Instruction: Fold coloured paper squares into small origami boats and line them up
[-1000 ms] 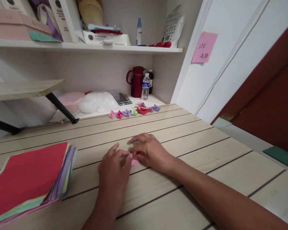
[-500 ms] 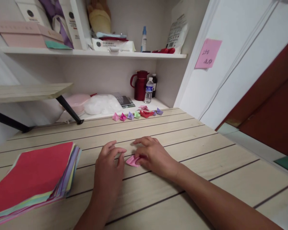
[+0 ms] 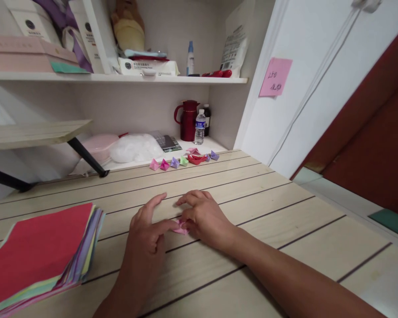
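A small pink folded paper (image 3: 179, 228) rests on the wooden tabletop between my hands, partly covered by fingers. My right hand (image 3: 204, 218) pinches its right side between thumb and fingers. From the left, my left hand (image 3: 146, 238) reaches in with its thumb tip at the paper's left edge. The left index finger points up and away, apart from the thumb, so that hand is open. To the left lies a stack of coloured paper sheets (image 3: 43, 247) with a red one on top.
Along the table's back edge stands a row of small folded paper pieces, among them a red paper boat (image 3: 197, 159). Behind are a red jug (image 3: 188, 121), a water bottle (image 3: 199, 128) and a white plastic bag (image 3: 135, 149). A raised wooden stand (image 3: 36, 134) has black legs at left.
My left hand has come closer to the pink paper, its thumb now stretched to the paper's edge. My right hand keeps its pinch. The whole view has shifted slightly.
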Motion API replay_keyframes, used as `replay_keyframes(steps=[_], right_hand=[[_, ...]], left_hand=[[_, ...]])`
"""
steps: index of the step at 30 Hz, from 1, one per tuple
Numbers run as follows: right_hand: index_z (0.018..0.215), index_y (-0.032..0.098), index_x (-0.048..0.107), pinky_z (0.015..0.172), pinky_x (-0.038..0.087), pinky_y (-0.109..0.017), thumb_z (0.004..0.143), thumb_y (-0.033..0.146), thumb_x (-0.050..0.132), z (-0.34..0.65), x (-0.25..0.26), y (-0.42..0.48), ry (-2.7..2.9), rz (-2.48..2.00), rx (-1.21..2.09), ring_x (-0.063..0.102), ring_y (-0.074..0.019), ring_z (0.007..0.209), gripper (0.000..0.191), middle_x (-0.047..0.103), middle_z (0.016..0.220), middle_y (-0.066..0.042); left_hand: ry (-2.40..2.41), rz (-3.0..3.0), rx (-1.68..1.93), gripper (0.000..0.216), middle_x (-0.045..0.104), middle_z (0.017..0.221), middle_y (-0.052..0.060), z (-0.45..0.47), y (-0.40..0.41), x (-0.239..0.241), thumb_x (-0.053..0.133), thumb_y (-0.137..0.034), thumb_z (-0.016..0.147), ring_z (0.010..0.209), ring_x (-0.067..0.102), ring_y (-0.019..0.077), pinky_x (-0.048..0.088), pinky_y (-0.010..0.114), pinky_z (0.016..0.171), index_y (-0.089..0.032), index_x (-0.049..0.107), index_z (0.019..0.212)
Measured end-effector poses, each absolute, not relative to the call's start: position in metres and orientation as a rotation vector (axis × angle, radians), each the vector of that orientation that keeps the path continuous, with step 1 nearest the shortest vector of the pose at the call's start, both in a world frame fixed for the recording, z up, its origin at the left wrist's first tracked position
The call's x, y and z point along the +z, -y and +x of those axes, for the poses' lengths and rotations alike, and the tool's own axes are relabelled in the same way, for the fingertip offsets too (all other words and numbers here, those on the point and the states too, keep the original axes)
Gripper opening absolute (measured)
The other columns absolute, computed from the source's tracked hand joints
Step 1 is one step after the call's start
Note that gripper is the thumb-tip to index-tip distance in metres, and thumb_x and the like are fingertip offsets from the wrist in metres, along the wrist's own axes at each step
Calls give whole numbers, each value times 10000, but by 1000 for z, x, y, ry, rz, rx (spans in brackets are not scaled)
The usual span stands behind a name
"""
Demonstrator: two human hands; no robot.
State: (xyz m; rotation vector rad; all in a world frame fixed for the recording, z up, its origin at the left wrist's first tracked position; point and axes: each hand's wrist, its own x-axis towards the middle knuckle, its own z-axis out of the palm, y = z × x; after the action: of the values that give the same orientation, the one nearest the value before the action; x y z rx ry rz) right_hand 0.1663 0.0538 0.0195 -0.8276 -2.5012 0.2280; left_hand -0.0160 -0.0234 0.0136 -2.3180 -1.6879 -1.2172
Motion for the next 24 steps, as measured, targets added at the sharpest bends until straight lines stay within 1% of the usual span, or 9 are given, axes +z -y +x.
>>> replay_keyframes(steps=[4,6,8,10,12,14,17,20,24], right_hand=[[746,235,763,901,360,-414,749,148,783,171,19,-59,2506,-873,239,551,-260,1126,89,718,1186,-13],[756,236,766,896,359,-412,743,162,792,172,18,-62,2506,-888,241,552,-258,1126,79,717,1185,-15],[763,234,769,893,361,-412,746,176,791,173,17,-64,2512,-891,242,556,-258,1120,64,719,1172,-22],[760,231,771,893,363,-414,747,184,789,173,18,-65,2514,-893,243,560,-261,1113,52,724,1150,-29],[749,228,772,891,365,-413,746,193,792,174,19,-64,2512,-891,249,564,-264,1109,41,727,1140,-31],[740,230,772,891,366,-410,745,210,800,174,19,-64,2513,-887,259,566,-263,1110,35,727,1149,-27],[739,238,774,902,362,-410,744,241,819,175,19,-64,2514,-876,287,571,-258,1109,46,729,1154,-16],[733,240,772,903,359,-411,747,243,826,175,19,-64,2511,-869,311,575,-254,1111,56,732,1150,-6],[716,235,767,904,358,-413,745,207,823,175,19,-65,2509,-880,335,580,-256,1112,69,738,1137,-7]], left_hand=[[1432,-2394,-982,415,533,1430,45,-16,20,14,451,-95,832,1247,526,263,442,521,968,-363,764,880],[1325,-2407,-891,352,534,1451,37,-15,18,11,472,-155,880,1266,515,259,431,507,984,-355,761,897],[1277,-2386,-828,338,538,1461,22,-13,16,7,471,-173,915,1283,505,241,401,494,1026,-355,755,913],[1275,-2346,-788,350,555,1449,26,-10,16,3,454,-163,934,1278,508,227,374,487,1059,-347,752,921],[1269,-2326,-748,368,568,1433,36,-9,16,2,439,-148,940,1257,521,220,378,483,1059,-344,750,937],[1252,-2336,-682,375,568,1428,54,-9,16,2,443,-133,932,1244,531,228,415,488,1027,-349,743,993],[1274,-2331,-654,398,591,1387,104,-9,16,5,446,-112,916,1172,584,265,494,509,922,-349,747,1023],[1345,-2313,-681,418,632,1315,154,-6,15,7,441,-78,893,1081,637,301,536,541,829,-326,772,953],[1476,-2311,-668,429,656,1293,145,0,16,8,505,-7,809,1084,657,321,544,570,842,-323,784,883]])
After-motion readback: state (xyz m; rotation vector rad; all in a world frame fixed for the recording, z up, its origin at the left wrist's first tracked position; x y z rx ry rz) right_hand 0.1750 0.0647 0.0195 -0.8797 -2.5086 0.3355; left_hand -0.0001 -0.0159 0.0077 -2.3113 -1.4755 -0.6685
